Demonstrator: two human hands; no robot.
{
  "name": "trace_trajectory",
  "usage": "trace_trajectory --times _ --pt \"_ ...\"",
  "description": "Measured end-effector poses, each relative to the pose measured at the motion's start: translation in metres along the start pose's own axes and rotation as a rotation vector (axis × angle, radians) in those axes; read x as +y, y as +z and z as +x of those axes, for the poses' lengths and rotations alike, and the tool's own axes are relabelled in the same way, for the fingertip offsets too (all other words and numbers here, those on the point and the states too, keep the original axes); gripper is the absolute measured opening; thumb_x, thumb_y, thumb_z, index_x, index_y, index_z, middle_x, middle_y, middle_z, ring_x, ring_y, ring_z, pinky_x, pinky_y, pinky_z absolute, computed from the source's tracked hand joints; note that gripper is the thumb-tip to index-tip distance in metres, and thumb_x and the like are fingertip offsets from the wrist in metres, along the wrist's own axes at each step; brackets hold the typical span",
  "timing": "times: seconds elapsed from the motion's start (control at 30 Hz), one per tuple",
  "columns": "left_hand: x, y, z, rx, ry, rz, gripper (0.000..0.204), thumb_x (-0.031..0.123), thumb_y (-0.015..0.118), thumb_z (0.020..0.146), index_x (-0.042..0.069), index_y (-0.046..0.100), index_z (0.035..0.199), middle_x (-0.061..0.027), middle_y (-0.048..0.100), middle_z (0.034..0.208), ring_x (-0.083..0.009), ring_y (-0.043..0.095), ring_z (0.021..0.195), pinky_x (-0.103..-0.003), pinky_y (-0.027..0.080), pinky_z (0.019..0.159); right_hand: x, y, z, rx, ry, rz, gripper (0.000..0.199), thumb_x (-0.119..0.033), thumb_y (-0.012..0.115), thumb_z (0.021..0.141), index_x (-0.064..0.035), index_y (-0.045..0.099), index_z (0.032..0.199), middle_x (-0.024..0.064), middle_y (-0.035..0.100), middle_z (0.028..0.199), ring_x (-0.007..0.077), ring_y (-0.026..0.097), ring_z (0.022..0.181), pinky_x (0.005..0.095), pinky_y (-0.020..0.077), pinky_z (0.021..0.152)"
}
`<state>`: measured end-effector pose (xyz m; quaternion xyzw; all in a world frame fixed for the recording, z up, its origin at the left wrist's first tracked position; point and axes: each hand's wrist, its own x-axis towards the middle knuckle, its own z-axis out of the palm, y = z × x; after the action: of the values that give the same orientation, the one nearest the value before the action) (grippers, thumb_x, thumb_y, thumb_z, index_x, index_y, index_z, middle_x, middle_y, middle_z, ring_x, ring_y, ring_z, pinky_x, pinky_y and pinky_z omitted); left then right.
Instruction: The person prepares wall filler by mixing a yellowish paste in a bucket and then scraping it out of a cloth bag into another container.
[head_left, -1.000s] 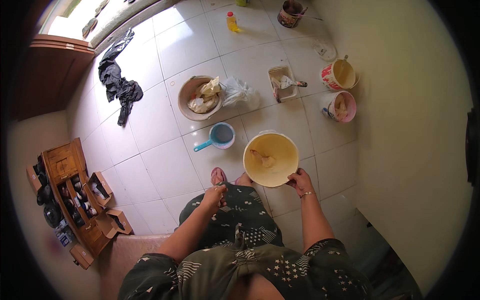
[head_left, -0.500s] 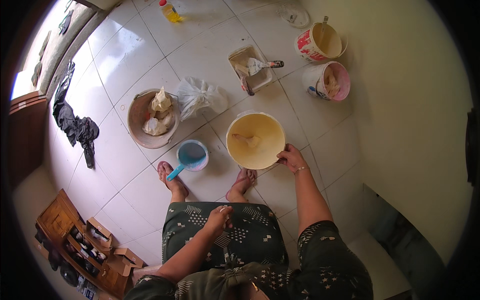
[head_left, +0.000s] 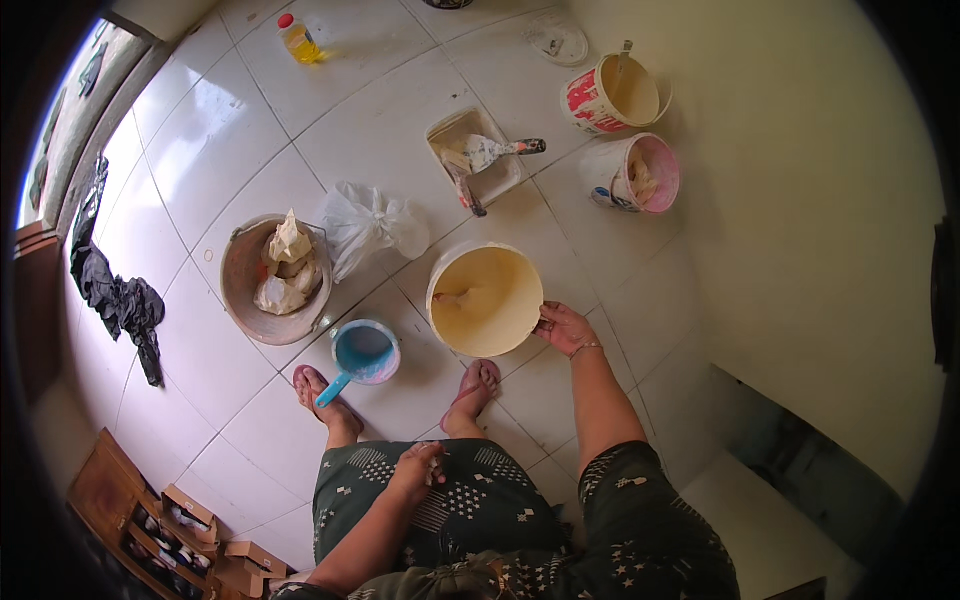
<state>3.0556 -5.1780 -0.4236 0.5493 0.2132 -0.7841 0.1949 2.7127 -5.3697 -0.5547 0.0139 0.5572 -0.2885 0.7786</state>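
Since the earlier frames the view has tipped toward the wall, so the dark cloth (head_left: 118,300) and wooden rack (head_left: 150,520) have slid to the left edge, while the right hand (head_left: 563,327) has stayed on the bucket (head_left: 487,298) and the left hand (head_left: 415,468) has stayed on the lap. The right hand is closed on the bucket's near right rim, fingers curled over the edge. The bucket stands on the tiled floor (head_left: 200,160) just ahead of the person's feet, holding cream paint with a lump near its left wall. The left hand rests loosely curled on the patterned trousers (head_left: 450,510), holding nothing that can be made out. A blue scoop (head_left: 363,353) sits just left of the bucket, beside the left sandal (head_left: 318,392). Further left is a round pan (head_left: 272,280) of pale lumps, with a white bag (head_left: 372,226) touching its right side. Beyond the bucket lie a tray (head_left: 476,155) with scrapers, a red-and-white pail (head_left: 612,95) and a pink pail (head_left: 640,172) near the wall. A yellow bottle (head_left: 299,38) stands far off.
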Motion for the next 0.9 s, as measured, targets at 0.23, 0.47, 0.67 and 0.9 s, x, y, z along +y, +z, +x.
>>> trace_trajectory --times 0.23,0.47,0.67,0.9 --pt "0.019 -0.003 -0.018 0.038 0.02 -0.018 0.011 0.016 0.058 0.091 0.006 0.055 0.089 -0.0023 0.05 0.069 -0.0149 0.049 0.054 -0.031 0.046 0.047 -0.043 0.023 -0.019 0.56 -0.044 -0.131 0.062 -0.042 0.063 0.088 0.0067 0.045 0.122 0.021 0.058 0.102 0.0333 0.063 0.087 0.0453 0.0551 0.079" --pt "0.009 0.011 0.002 0.113 0.001 0.104 0.014 0.018 0.054 0.092 0.006 0.052 0.086 -0.0046 0.049 0.07 -0.0163 0.049 0.056 -0.032 0.045 0.049 -0.167 0.014 0.024 0.631 -0.338 0.014 0.072 -0.047 0.058 0.09 0.0085 0.034 0.127 0.0232 0.058 0.094 0.035 0.064 0.077 0.0475 0.0573 0.07" --pt "-0.023 0.022 0.028 0.103 -0.051 0.084 0.013 0.015 0.057 0.09 0.002 0.055 0.092 -0.0048 0.053 0.071 -0.0152 0.05 0.055 -0.031 0.048 0.048 -0.228 -0.008 0.057 0.586 -0.383 0.182 0.063 -0.042 0.061 0.09 0.0018 0.038 0.128 0.0219 0.056 0.094 0.0344 0.064 0.076 0.0473 0.0578 0.069" --pt "-0.029 0.023 0.038 0.135 -0.047 0.112 0.013 0.015 0.058 0.089 0.002 0.056 0.093 -0.0045 0.053 0.071 -0.0144 0.05 0.054 -0.031 0.048 0.048 -0.243 -0.032 0.088 0.595 -0.579 0.295 0.028 -0.008 0.054 0.086 0.0072 0.049 0.109 0.0209 0.059 0.09 0.0318 0.064 0.07 0.0396 0.0582 0.06"
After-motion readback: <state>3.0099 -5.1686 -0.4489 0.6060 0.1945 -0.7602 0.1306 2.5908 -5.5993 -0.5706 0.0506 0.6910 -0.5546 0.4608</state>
